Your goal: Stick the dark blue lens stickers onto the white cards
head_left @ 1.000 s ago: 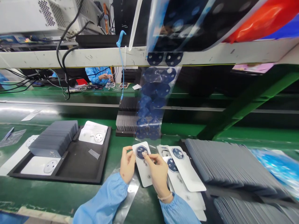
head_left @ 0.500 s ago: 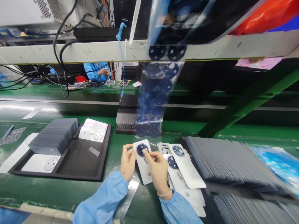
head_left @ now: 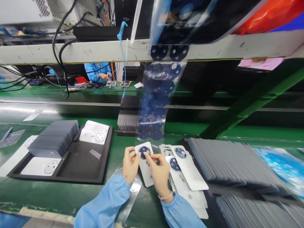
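Note:
A white phone back cover (head_left: 146,172) is held slightly tilted above the green bench. At its upper end sits a dark blue round camera sticker (head_left: 143,148) with holes. My left hand (head_left: 129,165) grips the cover's left edge, its thumb at the sticker's left side. On the other side, my right hand (head_left: 161,174) has its fingers closed at the right edge and its thumb on the sticker's lower right. Just right of my right hand lies a loose pile of white back covers (head_left: 187,177), some bearing the same blue stickers.
A clear strip of blue stickers (head_left: 154,110) hangs from the white beam (head_left: 99,52). To the left, a black tray (head_left: 83,171) holds grey sheets (head_left: 55,136) and white covers (head_left: 93,131). Rows of grey sheets (head_left: 237,164) stand at right. A co-worker's hands (head_left: 104,76) show behind.
My left thumb has moved right, onto the sticker's edge. The cover and my right hand have hardly moved.

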`<action>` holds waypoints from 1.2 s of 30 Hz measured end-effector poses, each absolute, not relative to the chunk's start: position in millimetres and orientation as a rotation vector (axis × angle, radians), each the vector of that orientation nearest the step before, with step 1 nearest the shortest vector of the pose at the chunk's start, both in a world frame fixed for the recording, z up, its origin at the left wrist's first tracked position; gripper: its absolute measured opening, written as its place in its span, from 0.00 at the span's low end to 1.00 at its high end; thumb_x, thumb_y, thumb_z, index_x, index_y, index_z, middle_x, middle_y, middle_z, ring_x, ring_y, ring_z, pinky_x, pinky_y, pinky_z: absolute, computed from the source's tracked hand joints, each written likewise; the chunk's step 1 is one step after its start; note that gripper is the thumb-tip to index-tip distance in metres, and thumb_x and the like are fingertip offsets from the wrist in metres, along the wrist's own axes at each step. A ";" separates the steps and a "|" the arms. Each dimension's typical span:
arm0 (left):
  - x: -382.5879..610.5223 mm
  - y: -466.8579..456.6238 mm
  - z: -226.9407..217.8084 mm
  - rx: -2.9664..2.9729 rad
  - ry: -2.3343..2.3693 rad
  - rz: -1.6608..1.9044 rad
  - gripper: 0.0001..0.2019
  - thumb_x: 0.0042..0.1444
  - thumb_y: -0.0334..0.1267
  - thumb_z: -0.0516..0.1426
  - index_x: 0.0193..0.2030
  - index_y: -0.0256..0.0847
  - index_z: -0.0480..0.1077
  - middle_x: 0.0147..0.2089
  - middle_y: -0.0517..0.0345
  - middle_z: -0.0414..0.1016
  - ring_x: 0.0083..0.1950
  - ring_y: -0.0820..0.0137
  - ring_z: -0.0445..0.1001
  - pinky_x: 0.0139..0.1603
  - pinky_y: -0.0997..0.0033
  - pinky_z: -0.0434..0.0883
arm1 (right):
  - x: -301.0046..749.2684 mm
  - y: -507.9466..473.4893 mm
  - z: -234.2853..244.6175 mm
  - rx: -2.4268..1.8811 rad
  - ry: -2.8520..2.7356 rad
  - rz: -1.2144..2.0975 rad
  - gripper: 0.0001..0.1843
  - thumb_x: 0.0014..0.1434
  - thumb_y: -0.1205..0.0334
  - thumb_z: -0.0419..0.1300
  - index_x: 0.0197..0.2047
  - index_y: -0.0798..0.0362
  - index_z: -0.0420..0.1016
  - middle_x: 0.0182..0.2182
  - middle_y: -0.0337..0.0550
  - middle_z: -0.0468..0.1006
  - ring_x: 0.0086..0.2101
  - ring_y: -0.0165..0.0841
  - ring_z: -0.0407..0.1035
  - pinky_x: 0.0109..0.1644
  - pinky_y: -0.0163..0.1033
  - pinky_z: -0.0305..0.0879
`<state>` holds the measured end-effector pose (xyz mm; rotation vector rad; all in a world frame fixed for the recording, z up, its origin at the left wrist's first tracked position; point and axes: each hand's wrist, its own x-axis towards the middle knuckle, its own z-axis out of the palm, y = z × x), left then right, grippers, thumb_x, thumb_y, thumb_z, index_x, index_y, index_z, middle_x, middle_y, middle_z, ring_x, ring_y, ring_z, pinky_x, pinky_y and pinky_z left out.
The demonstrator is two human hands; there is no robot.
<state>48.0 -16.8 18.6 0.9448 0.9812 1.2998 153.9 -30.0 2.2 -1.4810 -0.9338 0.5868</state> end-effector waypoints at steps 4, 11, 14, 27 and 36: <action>49.4 -17.4 20.3 0.907 0.978 1.309 0.20 0.51 0.47 0.64 0.41 0.43 0.58 0.40 0.51 0.81 0.36 0.65 0.81 0.31 0.74 0.73 | 151.9 -30.9 3.5 -1.524 -1.012 0.384 0.22 0.50 0.39 0.64 0.25 0.51 0.73 0.25 0.41 0.75 0.32 0.39 0.66 0.43 0.45 0.58; 50.3 -15.2 19.7 0.879 0.980 1.354 0.22 0.47 0.47 0.67 0.38 0.43 0.58 0.32 0.53 0.82 0.36 0.64 0.82 0.36 0.73 0.74 | 142.3 -33.9 -0.1 -1.561 -1.200 0.098 0.21 0.61 0.41 0.55 0.36 0.51 0.67 0.41 0.50 0.74 0.44 0.44 0.66 0.49 0.49 0.55; 50.2 -14.0 19.9 0.872 0.977 1.353 0.22 0.47 0.47 0.67 0.38 0.43 0.58 0.32 0.53 0.82 0.37 0.64 0.82 0.36 0.72 0.74 | 142.2 -31.7 -1.5 -1.566 -1.201 0.085 0.21 0.61 0.42 0.55 0.43 0.52 0.65 0.51 0.55 0.66 0.48 0.45 0.63 0.50 0.51 0.56; 38.5 -4.7 24.0 0.888 0.964 1.226 0.26 0.41 0.40 0.71 0.39 0.42 0.59 0.36 0.51 0.82 0.31 0.68 0.81 0.32 0.73 0.75 | 161.9 -28.7 16.5 -1.457 -1.153 0.797 0.22 0.62 0.40 0.51 0.34 0.51 0.69 0.21 0.36 0.72 0.23 0.33 0.66 0.27 0.35 0.59; 33.2 -3.1 20.9 1.019 0.893 1.070 0.24 0.44 0.41 0.69 0.41 0.42 0.60 0.38 0.51 0.82 0.34 0.66 0.81 0.35 0.72 0.75 | 165.3 -21.6 11.0 -1.578 -1.241 0.644 0.22 0.60 0.40 0.53 0.26 0.48 0.59 0.18 0.31 0.68 0.21 0.33 0.66 0.27 0.34 0.57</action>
